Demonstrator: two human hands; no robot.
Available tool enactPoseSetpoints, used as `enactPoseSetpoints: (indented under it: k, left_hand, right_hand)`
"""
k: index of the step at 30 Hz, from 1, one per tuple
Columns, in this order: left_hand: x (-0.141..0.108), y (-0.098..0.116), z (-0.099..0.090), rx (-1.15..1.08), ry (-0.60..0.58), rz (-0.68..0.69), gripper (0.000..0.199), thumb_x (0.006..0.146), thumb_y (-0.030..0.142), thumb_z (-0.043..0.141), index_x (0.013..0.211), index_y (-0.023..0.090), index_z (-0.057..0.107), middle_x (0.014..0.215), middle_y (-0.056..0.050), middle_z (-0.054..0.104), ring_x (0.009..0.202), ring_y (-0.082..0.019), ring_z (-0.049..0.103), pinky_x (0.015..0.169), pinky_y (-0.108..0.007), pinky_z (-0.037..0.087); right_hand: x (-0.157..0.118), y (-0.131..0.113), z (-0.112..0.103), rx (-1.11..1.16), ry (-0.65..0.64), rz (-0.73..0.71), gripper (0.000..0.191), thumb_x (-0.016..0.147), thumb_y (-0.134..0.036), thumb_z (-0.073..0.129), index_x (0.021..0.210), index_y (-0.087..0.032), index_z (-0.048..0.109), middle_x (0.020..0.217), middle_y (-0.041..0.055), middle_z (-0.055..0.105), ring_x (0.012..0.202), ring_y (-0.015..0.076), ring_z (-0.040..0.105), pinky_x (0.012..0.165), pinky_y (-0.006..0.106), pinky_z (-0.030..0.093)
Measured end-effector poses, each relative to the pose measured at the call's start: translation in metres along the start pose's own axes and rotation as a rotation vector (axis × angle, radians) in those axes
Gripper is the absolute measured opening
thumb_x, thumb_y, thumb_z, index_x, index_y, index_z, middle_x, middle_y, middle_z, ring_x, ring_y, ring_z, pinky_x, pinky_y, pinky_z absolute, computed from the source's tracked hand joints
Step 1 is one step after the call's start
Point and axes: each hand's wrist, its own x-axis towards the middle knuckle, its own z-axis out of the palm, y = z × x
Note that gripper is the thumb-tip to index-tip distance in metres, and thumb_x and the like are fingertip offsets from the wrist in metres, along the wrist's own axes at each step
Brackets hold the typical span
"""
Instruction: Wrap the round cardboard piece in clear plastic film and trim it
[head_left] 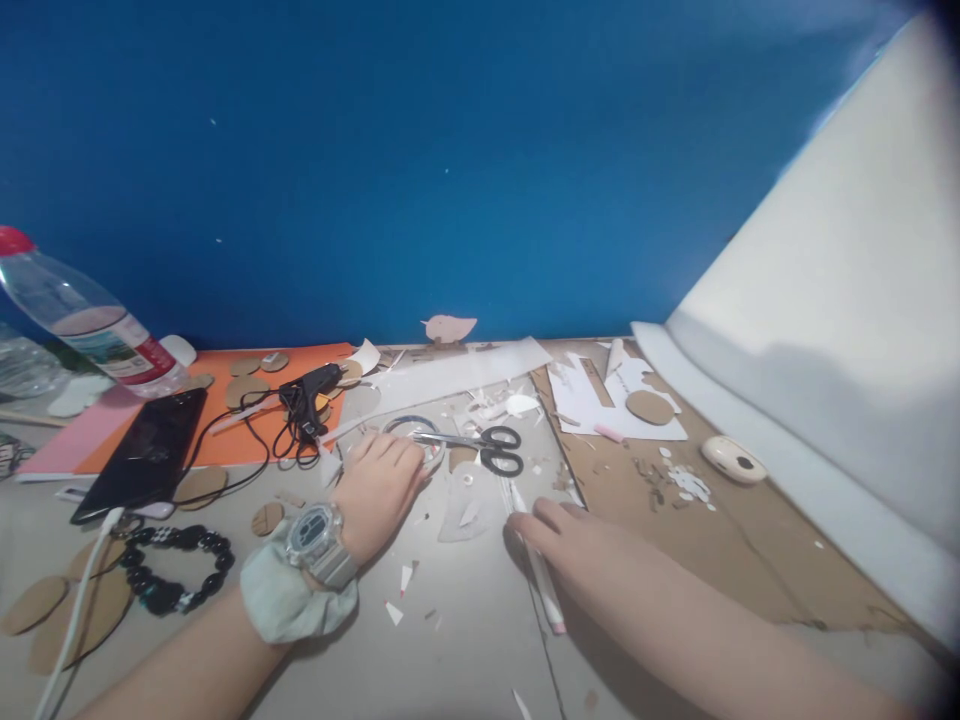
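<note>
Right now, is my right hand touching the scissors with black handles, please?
Apart. The head view shows it: the scissors lie farther forward, and a plain gap separates their handles from the right hand.

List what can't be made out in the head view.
Head view:
Left hand: palm side, hidden by its own back.
White marker: part of its barrel, covered by the right hand.
Watch: digits too small.
Red-capped bottle: small label text, blurred.
Clear plastic item: cut off by the left edge.
White sheet: writing too small.
</note>
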Motion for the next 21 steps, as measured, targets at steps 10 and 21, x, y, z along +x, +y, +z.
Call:
enactPoseSetpoints:
  k: [10, 21]
  left_hand:
    - [-0.004, -0.003, 0.003, -0.136, 0.018, -0.045, 0.019, 0.092, 0.029, 0.039, 0.095, 0.018, 0.054, 0.08, -0.005, 0.061, 0.075, -0.023, 0.054, 0.068, -0.035, 0.041]
    - [-0.004, -0.002, 0.0, -0.289, 0.091, -0.091, 0.022, 0.091, 0.024, 0.04, 0.111, 0.019, 0.049, 0.098, -0.007, 0.062, 0.09, -0.021, 0.057, 0.081, -0.036, 0.043]
  right_hand:
    - [0.055, 0.029, -0.027, 0.171, 0.264, 0.082, 0.012, 0.088, -0.026, 0.044, 0.088, -0.022, 0.055, 0.09, 0.0019, 0.058, 0.077, 0.0158, 0.056, 0.056, 0.024, 0.035]
    - [0.065, 0.031, -0.023, 0.167, 0.291, 0.149, 0.01, 0.082, -0.017, 0.047, 0.084, -0.017, 0.057, 0.085, 0.0048, 0.059, 0.082, 0.0183, 0.056, 0.063, 0.026, 0.034]
